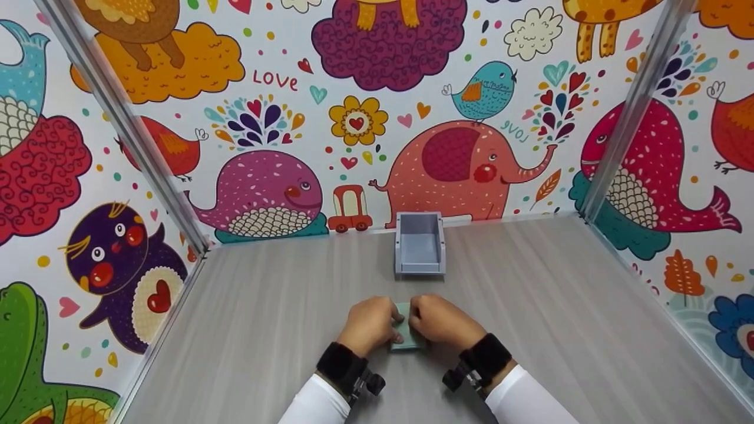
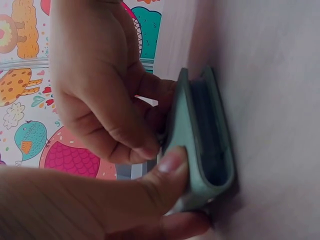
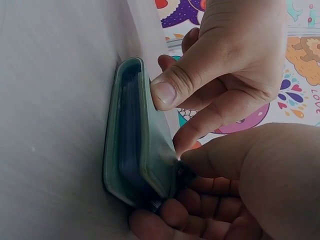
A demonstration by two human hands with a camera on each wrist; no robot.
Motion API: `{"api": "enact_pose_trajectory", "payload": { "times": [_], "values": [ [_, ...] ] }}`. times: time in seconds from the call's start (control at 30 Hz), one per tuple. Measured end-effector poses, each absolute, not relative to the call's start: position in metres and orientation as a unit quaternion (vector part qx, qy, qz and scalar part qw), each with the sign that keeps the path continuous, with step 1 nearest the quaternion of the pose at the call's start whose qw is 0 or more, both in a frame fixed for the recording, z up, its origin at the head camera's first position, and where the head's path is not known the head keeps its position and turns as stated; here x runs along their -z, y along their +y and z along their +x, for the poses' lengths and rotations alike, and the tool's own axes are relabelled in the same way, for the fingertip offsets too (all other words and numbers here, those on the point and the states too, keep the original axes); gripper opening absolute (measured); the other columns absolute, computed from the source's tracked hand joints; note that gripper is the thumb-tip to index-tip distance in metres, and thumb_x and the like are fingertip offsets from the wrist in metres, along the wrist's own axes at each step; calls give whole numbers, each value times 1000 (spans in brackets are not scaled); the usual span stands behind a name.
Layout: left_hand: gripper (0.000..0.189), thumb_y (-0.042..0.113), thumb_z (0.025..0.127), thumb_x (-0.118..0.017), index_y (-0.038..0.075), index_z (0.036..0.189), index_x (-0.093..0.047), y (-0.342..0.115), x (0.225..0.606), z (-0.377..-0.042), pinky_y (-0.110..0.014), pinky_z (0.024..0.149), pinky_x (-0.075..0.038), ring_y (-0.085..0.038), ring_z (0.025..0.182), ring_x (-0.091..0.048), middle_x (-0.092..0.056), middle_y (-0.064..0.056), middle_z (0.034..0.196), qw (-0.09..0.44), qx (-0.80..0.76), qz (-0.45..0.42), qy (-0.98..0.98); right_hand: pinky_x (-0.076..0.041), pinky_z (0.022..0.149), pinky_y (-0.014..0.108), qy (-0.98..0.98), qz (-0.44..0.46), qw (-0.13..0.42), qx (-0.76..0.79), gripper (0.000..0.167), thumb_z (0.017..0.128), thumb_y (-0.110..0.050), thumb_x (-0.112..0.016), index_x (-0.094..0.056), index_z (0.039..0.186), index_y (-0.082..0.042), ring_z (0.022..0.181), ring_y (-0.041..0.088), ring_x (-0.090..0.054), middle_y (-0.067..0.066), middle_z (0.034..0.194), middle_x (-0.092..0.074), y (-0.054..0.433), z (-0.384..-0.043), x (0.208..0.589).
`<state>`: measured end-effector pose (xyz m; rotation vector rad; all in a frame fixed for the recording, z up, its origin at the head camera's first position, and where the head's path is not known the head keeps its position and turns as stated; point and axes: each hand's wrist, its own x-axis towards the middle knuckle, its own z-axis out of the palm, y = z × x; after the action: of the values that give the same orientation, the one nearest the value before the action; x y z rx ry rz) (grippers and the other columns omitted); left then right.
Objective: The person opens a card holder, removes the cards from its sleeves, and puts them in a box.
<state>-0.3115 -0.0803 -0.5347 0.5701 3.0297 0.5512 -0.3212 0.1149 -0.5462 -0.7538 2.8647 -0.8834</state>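
A light green card holder (image 1: 406,340) lies on the table between both hands, its folded spine toward the left hand. Dark, layered sleeves (image 3: 131,130) show between its covers. My left hand (image 1: 368,324) grips it at the spine side, with the thumb (image 2: 172,161) pressed on the top cover. At the opposite edge my right hand (image 1: 445,321) holds it, thumb and curled fingers pinching around a small dark clasp (image 3: 185,175). Those fingers partly hide the clasp.
Beyond the hands, a grey-blue open bin (image 1: 420,247) stands on the wood-grain table (image 1: 283,306), close to the back wall. Cartoon-printed panels with metal corner posts (image 1: 132,129) enclose the table at the back and both sides.
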Motion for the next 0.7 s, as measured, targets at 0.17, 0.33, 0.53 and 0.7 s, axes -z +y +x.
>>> {"api": "enact_pose_trajectory", "payload": {
  "times": [0.17, 0.33, 0.53, 0.7],
  "values": [
    [43, 25, 71, -109, 16, 109, -91, -80, 534, -312, -43, 87, -64, -28, 105, -81, -88, -6, 113, 7, -176, 179, 968, -45, 61, 31, 923, -242, 35, 295, 19, 98, -3, -68, -65, 82, -12, 66, 13, -55, -4, 76, -60, 117, -322, 546],
    [45, 25, 69, -109, 17, 109, -92, -80, 535, -311, -42, 86, -64, -28, 104, -82, -88, -6, 113, 0, -170, 177, 969, -40, 58, 27, 920, -214, 42, 325, 23, 95, -2, -67, -61, 76, -13, 63, 12, -52, -6, 71, -54, 120, -322, 546],
    [43, 27, 70, -109, 18, 109, -92, -79, 535, -310, -42, 84, -64, -28, 104, -82, -88, -5, 112, -1, -162, 175, 971, -40, 56, 30, 934, -154, 51, 317, 22, 98, -19, -71, -61, 78, -14, 60, 15, -52, -5, 69, -57, 121, -318, 546],
    [44, 29, 69, -110, 19, 108, -92, -79, 535, -308, -43, 83, -64, -28, 102, -82, -88, -3, 110, -11, -165, 165, 972, -43, 50, 32, 937, -139, 71, 312, 12, 99, -17, -66, -64, 88, -12, 54, 16, -56, 1, 73, -63, 121, -317, 542]
  ]
}}
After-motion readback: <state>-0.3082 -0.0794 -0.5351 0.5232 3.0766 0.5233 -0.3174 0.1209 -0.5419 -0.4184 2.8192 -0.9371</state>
